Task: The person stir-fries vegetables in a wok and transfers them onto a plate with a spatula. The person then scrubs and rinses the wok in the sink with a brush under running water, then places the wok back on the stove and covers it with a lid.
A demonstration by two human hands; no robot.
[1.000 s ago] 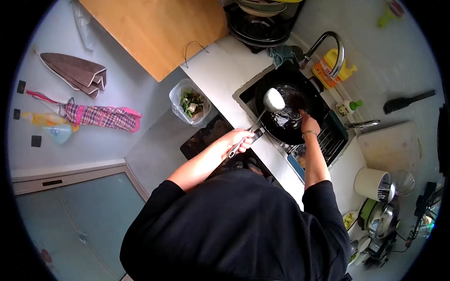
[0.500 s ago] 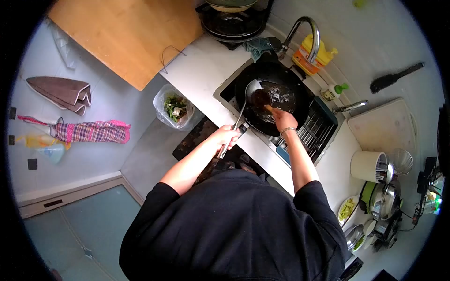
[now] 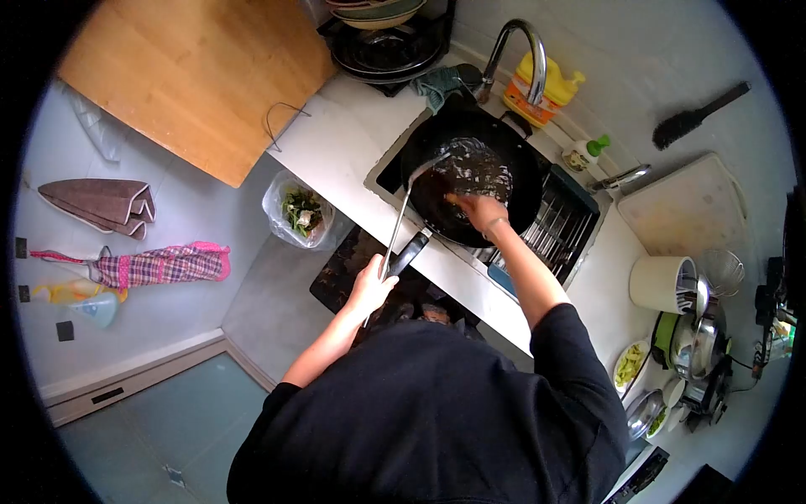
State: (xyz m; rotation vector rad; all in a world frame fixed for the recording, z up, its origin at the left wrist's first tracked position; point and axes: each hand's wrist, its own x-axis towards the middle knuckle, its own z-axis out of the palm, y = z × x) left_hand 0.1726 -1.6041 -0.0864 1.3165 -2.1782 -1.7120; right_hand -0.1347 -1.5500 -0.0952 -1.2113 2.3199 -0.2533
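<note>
A black wok (image 3: pixel 525 164) with shallow water in it rests over the sink, its black handle (image 3: pixel 410 253) pointing towards me. My left hand (image 3: pixel 371 287) is closed around the long handle of a metal spatula (image 3: pixel 398 220), beside the end of the wok's handle. The spatula's head is turned edge-on inside the wok's left side. My right hand (image 3: pixel 482 213) reaches down into the wok, fingers closed on a brown brush with a light wooden handle (image 3: pixel 453 199). The brush head is dim against the dark wok, and I cannot make out its outline.
A dish rack (image 3: pixel 554 223) sits across the sink's right side. Behind it are the faucet (image 3: pixel 537 67), a yellow jug (image 3: pixel 537 88) and a green-topped bottle (image 3: pixel 581 154). Left of the counter hangs a bag of scraps (image 3: pixel 298 214); a wooden board (image 3: pixel 201 76) is above it.
The spatula has turned from showing its flat head to edge-on. My left hand has moved back towards my body, and my right hand has shifted slightly left and down. The whole view has shifted a little.
</note>
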